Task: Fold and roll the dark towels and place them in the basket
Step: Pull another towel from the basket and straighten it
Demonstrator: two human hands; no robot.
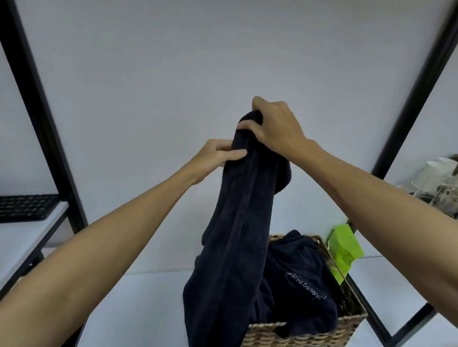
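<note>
A dark navy towel (pixel 232 243) hangs in a long bunched column above the white table. My right hand (pixel 275 127) grips its top end, fingers curled over the fabric. Just below and to the left, my left hand (pixel 215 156) pinches the towel's edge between thumb and fingers. The towel's lower end drops past the front left of a woven basket (pixel 304 341). Inside the basket lies another dark towel (pixel 301 286), crumpled, with pale embroidered lettering facing up.
A green paper bag (pixel 345 249) leans behind the basket. White cups and glassware on a rack (pixel 450 183) stand at the far right. A black keyboard (pixel 9 205) lies on a side shelf at left. Black frame posts (pixel 34 93) rise on both sides.
</note>
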